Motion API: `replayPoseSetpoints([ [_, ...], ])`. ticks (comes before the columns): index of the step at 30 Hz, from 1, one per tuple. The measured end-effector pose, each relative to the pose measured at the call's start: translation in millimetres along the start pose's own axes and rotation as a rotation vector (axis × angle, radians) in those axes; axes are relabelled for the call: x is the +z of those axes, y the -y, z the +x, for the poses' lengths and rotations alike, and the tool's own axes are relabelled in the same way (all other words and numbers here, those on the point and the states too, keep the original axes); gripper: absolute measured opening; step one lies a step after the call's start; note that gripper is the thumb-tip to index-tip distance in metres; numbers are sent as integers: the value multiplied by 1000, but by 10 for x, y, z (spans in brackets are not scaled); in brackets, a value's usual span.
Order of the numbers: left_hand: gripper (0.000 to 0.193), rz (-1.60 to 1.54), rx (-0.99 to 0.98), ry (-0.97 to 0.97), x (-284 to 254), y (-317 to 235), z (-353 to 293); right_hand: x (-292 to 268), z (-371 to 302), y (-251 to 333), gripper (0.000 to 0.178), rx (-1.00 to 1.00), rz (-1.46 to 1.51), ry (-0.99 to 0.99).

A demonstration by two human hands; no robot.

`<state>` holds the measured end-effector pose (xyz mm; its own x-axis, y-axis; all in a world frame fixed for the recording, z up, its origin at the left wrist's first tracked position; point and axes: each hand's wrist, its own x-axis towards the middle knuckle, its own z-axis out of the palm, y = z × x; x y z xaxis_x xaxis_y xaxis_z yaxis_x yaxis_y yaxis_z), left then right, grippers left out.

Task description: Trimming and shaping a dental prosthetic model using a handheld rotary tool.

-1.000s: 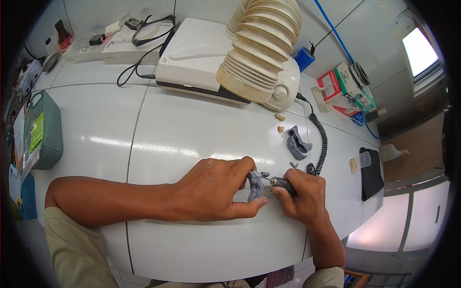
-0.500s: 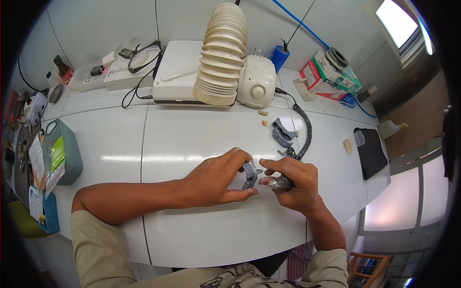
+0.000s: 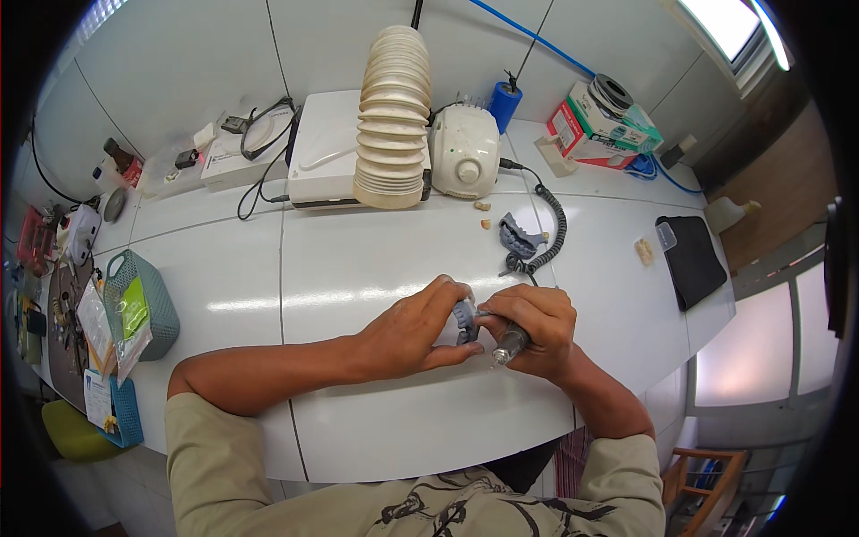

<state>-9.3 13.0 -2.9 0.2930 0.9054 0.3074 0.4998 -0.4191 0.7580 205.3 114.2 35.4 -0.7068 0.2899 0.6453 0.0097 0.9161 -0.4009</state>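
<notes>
White worktop (image 3: 358,259) — tiled wall (image 3: 224,54) behind, window (image 3: 725,22) right.

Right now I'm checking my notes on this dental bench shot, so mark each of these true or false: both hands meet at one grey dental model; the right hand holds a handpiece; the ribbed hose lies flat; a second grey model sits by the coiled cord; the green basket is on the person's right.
1. Both hands meet at one grey dental model: true; left hand, right hand.
2. The right hand holds a rotary handpiece: true.
3. The ribbed suction hose lies flat: false, it stands upright.
4. A second grey model sits beside the coiled cord: true.
5. The green basket is on the person's right: false, on the left.
</notes>
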Motion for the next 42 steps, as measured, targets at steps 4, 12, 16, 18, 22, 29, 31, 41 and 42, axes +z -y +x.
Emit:
replayPoseSetpoints([
  [4,63,-84,-64,14,-30,40,6,-70,-21,-83,19,102,8,45],
  [12,69,-126,-130,67,-81,83,31,-307,-209,-220,42,404,-285,271],
  [16,71,-163,-115,37,-73,147,-3,-230,-150,-199,44,451,-214,168],
  [18,71,-195,-99,-1,-78,138,-22,-288,-83,-117,46,420,-155,84],
  [22,72,-81,-61,-55,-101,107,-56,-355,-77,2,39,457,-126,287],
  [29,71,98,-7,-37,-172,79,11,-263,-132,-41,28,332,-210,450],
  [31,72,63,-48,-15,-178,66,9,-272,-123,-44,29,333,-201,490],
  [41,71,0,-60,0,-131,116,-21,-214,-172,-86,35,342,-204,516],
  [42,71,0,-60,-3,-131,118,-23,-204,-168,-81,35,332,-210,525],
])
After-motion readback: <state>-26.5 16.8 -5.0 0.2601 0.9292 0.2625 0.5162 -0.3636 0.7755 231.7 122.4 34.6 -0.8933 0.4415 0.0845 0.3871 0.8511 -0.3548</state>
